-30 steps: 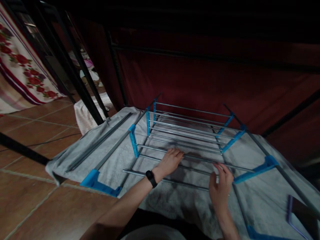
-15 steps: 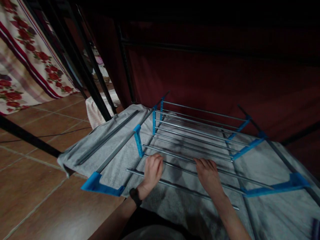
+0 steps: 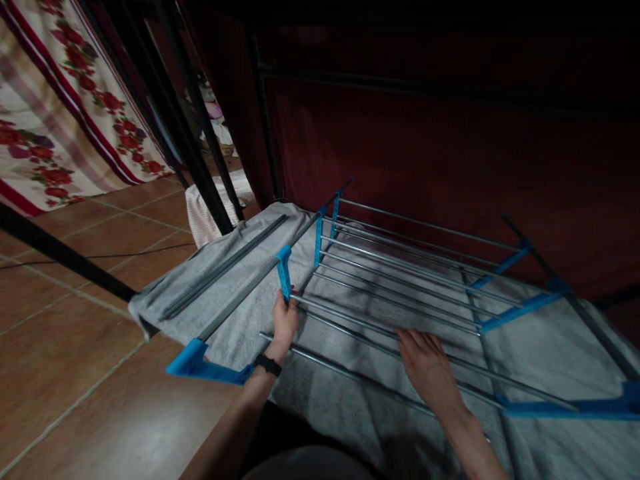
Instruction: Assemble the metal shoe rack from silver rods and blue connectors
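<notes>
A metal drying rack (image 3: 400, 280) with blue plastic brackets lies flat on a grey towel (image 3: 240, 293) spread over the tiled floor (image 3: 75, 360). The left hand (image 3: 285, 320), at about 9 o'clock of the rack, closes its fingers around the foot of an upright blue bracket (image 3: 284, 270). The right hand (image 3: 430, 370), at about 6 o'clock, rests open and flat on the rods. A flowered cloth (image 3: 45, 133) hangs at 10 o'clock.
</notes>
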`<state>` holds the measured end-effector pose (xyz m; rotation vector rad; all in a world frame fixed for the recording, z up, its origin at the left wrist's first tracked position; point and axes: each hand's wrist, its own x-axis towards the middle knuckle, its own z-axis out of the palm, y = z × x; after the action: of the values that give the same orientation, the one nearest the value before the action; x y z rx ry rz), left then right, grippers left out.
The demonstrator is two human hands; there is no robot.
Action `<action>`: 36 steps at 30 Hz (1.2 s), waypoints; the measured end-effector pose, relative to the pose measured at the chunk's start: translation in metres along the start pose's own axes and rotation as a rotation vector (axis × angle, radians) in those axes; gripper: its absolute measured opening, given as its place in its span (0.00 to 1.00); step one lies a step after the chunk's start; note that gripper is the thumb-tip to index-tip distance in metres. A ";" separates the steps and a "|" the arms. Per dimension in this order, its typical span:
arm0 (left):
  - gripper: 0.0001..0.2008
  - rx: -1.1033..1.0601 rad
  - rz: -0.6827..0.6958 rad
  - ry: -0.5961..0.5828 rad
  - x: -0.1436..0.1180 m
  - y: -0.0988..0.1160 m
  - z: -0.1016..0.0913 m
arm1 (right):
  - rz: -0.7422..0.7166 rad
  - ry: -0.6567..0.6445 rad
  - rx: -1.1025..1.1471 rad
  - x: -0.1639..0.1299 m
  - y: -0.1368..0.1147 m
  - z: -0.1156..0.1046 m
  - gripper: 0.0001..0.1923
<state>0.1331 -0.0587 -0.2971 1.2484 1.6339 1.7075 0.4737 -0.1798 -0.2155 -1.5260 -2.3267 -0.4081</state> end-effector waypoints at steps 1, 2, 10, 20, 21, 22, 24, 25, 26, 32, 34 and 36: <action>0.12 -0.013 -0.002 0.004 0.001 0.001 0.001 | 0.005 0.000 0.006 0.000 0.000 -0.001 0.13; 0.12 -0.026 -0.005 0.009 0.002 0.003 0.001 | 0.010 -0.001 0.014 0.001 -0.001 -0.001 0.13; 0.15 -0.046 0.028 0.046 0.013 0.028 0.005 | 0.047 0.050 0.027 0.005 -0.001 -0.011 0.13; 0.15 -0.034 0.053 0.031 0.017 0.046 0.005 | 0.056 0.054 0.051 0.007 0.002 -0.018 0.14; 0.16 -0.024 0.050 0.037 0.016 0.048 0.005 | 0.057 0.057 0.054 0.008 0.002 -0.018 0.14; 0.16 -0.013 0.048 0.046 0.016 0.050 0.005 | 0.059 0.059 0.057 0.008 0.002 -0.018 0.14; 0.17 -0.003 0.046 0.063 0.016 0.053 0.005 | 0.074 0.060 0.059 0.009 0.001 -0.018 0.13; 0.18 -0.004 0.046 0.067 0.017 0.055 0.004 | 0.084 0.059 0.057 0.010 0.000 -0.019 0.12; 0.18 -0.003 0.046 0.066 0.018 0.056 0.004 | 0.098 0.055 0.053 0.011 -0.002 -0.021 0.12; 0.16 0.022 0.052 0.087 0.026 0.053 0.003 | 0.179 -0.021 0.049 0.019 -0.013 -0.032 0.11; 0.11 0.048 0.065 0.092 0.027 0.054 0.006 | 0.194 -0.050 0.047 0.023 -0.012 -0.034 0.11; 0.07 0.056 0.061 0.072 0.026 0.057 0.008 | 0.203 -0.070 0.041 0.026 -0.011 -0.035 0.10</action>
<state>0.1415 -0.0437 -0.2362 1.2883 1.7124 1.7740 0.4579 -0.1774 -0.1736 -1.7607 -2.1880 -0.2577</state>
